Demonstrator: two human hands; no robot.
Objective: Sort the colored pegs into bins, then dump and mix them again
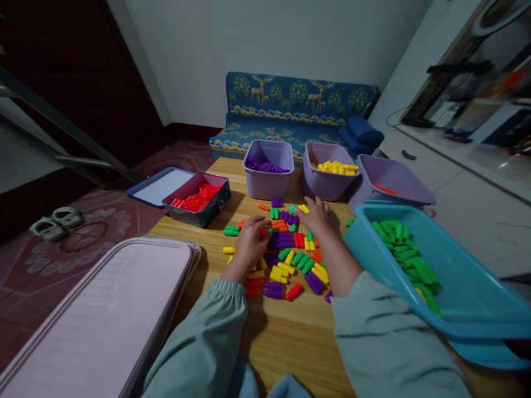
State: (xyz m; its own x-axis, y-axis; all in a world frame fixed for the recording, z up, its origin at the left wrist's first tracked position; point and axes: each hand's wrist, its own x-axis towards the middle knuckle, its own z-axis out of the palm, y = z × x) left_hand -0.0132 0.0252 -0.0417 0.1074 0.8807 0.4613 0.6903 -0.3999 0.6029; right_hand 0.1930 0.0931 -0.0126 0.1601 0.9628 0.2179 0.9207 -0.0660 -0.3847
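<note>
Room: pale wall (186, 61) behind, a blue sofa (286, 127) with deer and trees on its cover at upper centre, patterned floor (83, 246) at left. A wood-grain table (290, 337) runs through the lower centre.

Loose plastic pegs (282, 240), in red, orange, yellow, green and purple, lie spread on the table at the centre of the frame; many sit side by side in small same-colour groups.

My left hand (250, 239) is palm-down over the left part of the spread, fingers curled, a red peg at the fingertips; I cannot tell whether it is grasped or only touched. My right hand (317, 216) is over the far right part, fingers bent, thumb near green and yellow pegs; grip partly hidden, so I cannot tell whether anything is pinched.

Containers: open tin (207, 213) with red pegs, left of centre; left lavender bin (267, 185), purple pegs; middle lavender bin (323, 185), yellow pegs; right lavender bin (398, 174), some orange-red pegs; blue tub (468, 282) at right, green pegs with some yellow near its lower end. A pink-lidded box (116, 298) occupies the lower left.
</note>
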